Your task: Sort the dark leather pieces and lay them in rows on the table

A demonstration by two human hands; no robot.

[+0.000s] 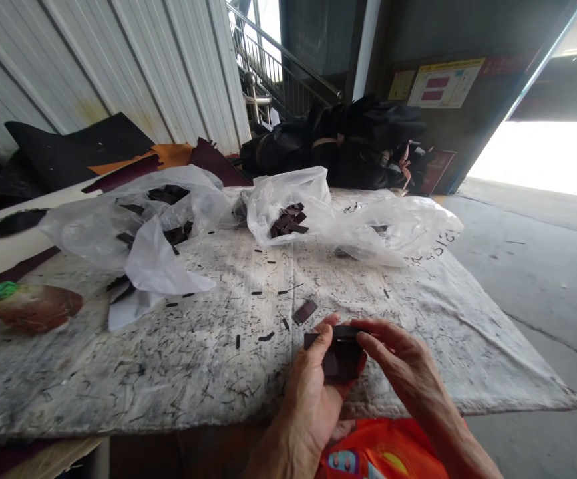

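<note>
Dark brown pieces (pixel 341 362) sit in our left hand (pixel 315 376), over the near edge of the table. Our left thumb presses down on them, and our palm holds them from below. Our right hand (pixel 395 349) pinches their right edge between the thumb and the fingertips. We cannot tell how many pieces we hold. One loose piece (pixel 305 311) lies on the white cloth (pixel 218 273), just past our left hand.

We see black writing (pixel 435 249) on the right bag (pixel 398 229), but it is turned around and we cannot read it for sure. On the dark wall at the back, we see a sign (pixel 445 83) with a yellow top and two red boxes. Its words are too small for us to read.

Three see-through bags stand in a row. The left bag (pixel 83 223) holds black bits (pixel 168 193), and a white sheet (pixel 153 259) lies against its front. The middle bag (pixel 288 189) is open toward us, with a heap of brown bits (pixel 289 221) inside. Something dark is in the right bag, but the plastic makes it cloudy. Little black scraps (pixel 266 337) dot the cloth.
</note>
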